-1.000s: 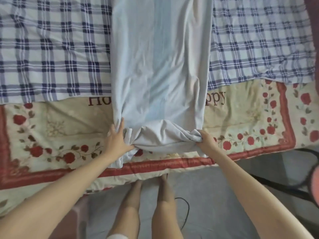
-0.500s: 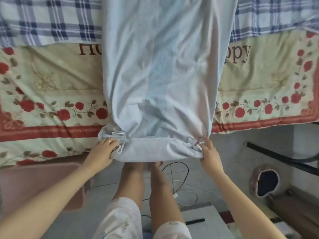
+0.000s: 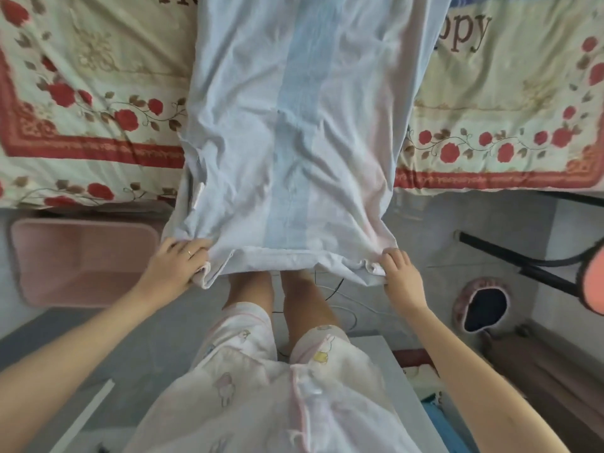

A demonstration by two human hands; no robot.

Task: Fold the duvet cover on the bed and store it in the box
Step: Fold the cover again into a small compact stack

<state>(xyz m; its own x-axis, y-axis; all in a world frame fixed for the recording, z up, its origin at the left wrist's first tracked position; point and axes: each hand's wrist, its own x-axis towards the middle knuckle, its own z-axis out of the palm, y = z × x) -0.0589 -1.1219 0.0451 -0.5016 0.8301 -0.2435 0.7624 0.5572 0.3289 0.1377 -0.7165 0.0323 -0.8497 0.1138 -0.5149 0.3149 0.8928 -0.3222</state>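
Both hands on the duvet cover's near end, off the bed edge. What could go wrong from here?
1. The duvet cover hangs past the edge of the quilt; if either hand slips, the end may drop onto the floor cables.
2. Layers under the left hand look splayed, those under the right hand bunched, so the next fold may come out uneven.

— How do the arms lie?
— Both stretched forward, bare, set apart.
— And the hands?
— Left hand [image 3: 178,261] and right hand [image 3: 400,273], knuckles up, fingers curled, each grip a near corner of the duvet cover [image 3: 294,142].
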